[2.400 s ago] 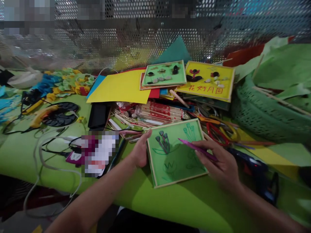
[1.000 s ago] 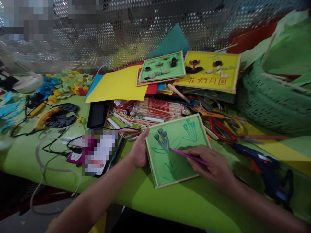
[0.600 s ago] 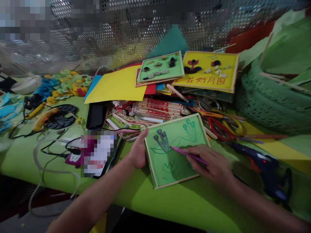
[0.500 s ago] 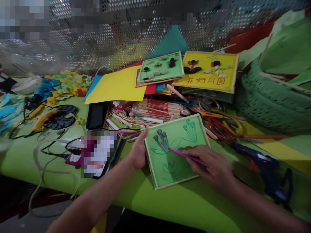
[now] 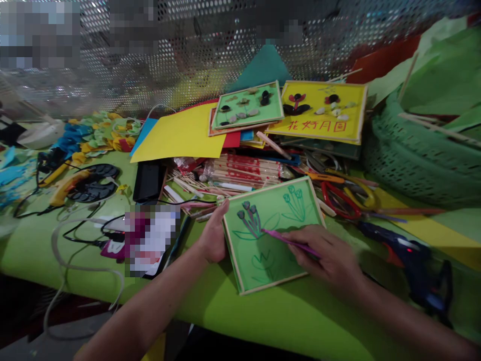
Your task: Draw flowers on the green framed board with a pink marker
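Note:
A green framed picture panel (image 5: 278, 260) lies tilted before me, with pale wooden strips along its edges. Outlined flowers are drawn on it, and the left cluster (image 5: 248, 216) has dark, raised-looking stems and heads. My left hand (image 5: 215, 238) grips the panel's left edge, thumb on the frame and fingers partly hidden. Pinched in my right hand (image 5: 323, 250) is a slim pink pen-like tool (image 5: 285, 238). Its tip touches or hovers just over the panel beside the dark stems; I cannot tell which.
Behind the panel lie wooden sticks (image 5: 244, 168), scissors (image 5: 341, 198) and finished framed pictures (image 5: 323, 110). A blue glue gun (image 5: 406, 255) rests at right, near a green basket (image 5: 421, 155). On the left are a phone (image 5: 158, 240), cables and a yellow-handled glue gun (image 5: 67, 188).
Hardly anything differs. The pink tool's tip and both hands keep nearly the same place on the panel; the view has shifted very slightly.

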Action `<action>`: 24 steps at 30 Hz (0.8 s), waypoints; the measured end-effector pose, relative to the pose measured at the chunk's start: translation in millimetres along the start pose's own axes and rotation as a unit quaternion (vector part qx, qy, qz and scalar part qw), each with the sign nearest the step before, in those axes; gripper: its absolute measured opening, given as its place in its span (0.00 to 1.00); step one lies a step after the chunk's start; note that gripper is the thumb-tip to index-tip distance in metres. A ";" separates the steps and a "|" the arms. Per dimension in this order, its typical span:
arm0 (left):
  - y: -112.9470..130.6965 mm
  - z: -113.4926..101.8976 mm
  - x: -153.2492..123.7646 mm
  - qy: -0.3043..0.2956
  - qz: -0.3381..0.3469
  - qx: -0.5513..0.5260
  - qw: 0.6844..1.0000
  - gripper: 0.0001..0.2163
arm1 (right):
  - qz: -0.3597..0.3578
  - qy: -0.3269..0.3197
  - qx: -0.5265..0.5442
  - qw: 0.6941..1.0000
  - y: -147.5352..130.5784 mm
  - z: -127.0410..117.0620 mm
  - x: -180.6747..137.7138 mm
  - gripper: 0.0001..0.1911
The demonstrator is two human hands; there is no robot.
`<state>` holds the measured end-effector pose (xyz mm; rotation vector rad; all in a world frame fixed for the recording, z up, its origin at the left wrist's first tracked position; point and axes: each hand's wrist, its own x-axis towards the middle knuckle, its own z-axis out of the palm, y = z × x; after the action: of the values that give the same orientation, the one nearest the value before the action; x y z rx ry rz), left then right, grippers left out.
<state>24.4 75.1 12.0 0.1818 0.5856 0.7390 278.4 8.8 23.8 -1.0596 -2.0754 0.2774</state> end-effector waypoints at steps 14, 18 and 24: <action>0.0 -2.7 0.7 -0.021 -0.001 0.015 1.000 0.26 | 0.007 0.023 -0.019 1.000 1.9 -3.1 2.3 0.10; -0.4 -3.6 0.7 -0.027 0.006 0.019 0.999 0.26 | 0.016 0.018 -0.017 1.000 3.2 -4.0 1.1 0.10; -0.5 -1.5 0.6 -0.016 0.000 0.034 0.999 0.26 | 0.007 0.017 -0.010 1.000 0.9 -4.6 3.5 0.11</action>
<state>24.2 75.1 10.3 0.2562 0.5816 0.7145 281.1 11.4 28.3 -1.0843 -2.0445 0.2441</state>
